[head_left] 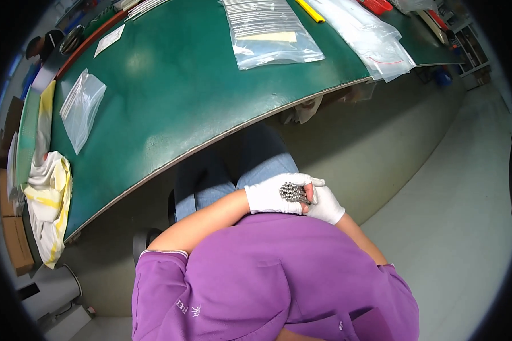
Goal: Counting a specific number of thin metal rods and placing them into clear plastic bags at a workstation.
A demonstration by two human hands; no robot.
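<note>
1. Head view: the left hand in a white glove (pixel 267 196) is curled closed around a tight bundle of slim, silver metal rods (pixel 292 192), their ends showing.
2. The right hand in a white glove (pixel 326 206) meets it at the bundle's right side; its fingers are mostly hidden, so I cannot tell how far they are closed.
3. The bundle is close to the purple short-sleeved shirt (pixel 256 261), off the green-topped table (pixel 170 85).
4. On the table lies a clear plastic bag of silver rods (pixel 264 28).
</note>
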